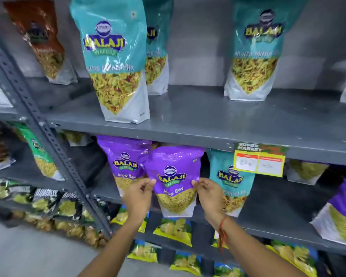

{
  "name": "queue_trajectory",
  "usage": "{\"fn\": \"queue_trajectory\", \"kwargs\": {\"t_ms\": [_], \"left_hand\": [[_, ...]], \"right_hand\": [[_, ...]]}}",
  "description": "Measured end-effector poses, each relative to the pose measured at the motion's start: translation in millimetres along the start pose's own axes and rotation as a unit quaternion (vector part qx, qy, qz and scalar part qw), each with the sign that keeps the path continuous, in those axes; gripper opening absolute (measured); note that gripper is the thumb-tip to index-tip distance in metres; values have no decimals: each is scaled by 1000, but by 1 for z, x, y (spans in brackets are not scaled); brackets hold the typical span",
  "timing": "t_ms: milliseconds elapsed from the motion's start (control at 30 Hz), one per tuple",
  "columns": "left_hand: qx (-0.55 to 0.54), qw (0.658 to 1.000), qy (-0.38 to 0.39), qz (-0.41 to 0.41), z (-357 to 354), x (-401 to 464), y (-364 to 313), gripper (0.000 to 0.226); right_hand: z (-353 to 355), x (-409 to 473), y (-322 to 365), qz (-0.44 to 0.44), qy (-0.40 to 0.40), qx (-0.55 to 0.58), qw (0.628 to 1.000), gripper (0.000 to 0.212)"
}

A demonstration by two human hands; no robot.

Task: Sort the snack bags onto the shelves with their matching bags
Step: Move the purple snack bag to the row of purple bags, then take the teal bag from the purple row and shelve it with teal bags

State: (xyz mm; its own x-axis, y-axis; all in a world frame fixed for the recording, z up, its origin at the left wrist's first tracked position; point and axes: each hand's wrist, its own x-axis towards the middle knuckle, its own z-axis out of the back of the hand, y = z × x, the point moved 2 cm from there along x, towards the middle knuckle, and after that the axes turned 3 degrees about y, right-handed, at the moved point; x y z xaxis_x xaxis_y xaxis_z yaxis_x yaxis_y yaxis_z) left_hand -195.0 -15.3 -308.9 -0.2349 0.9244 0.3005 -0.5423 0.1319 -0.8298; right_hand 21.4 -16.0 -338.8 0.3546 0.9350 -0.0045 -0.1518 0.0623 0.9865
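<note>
- The shiny purple plastic snack bag (173, 176) stands at the front of the grey metal middle shelf (268, 214), just beside a matching purple bag (124, 162).
- Both hands pinch its side edges: left hand (139, 193), right hand (209, 193).
- It looks light, crinkly and slippery, so the sides are good places to hold.

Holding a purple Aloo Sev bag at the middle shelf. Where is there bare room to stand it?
Middle shelf: bare between the teal bag and the purple bag at far right. Around the held bag and the purple bag behind it it is crowded.
</note>
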Motion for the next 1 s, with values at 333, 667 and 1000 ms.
{"fn": "queue_trajectory", "kwargs": {"t_ms": [333,667,1000], "left_hand": [[-8,1000,-8,14,-32,31,38,46],[-147,989,-26,-1,-65,-30,-31,15],[111,979,160,-61,-164,-26,-62,54]], "right_hand": [[-30,22,-31,5,-12,-58,998,20],[32,-11,-14,45,-45,24,998,11],[152,28,-36,-50,-128,38,990,18]]}}
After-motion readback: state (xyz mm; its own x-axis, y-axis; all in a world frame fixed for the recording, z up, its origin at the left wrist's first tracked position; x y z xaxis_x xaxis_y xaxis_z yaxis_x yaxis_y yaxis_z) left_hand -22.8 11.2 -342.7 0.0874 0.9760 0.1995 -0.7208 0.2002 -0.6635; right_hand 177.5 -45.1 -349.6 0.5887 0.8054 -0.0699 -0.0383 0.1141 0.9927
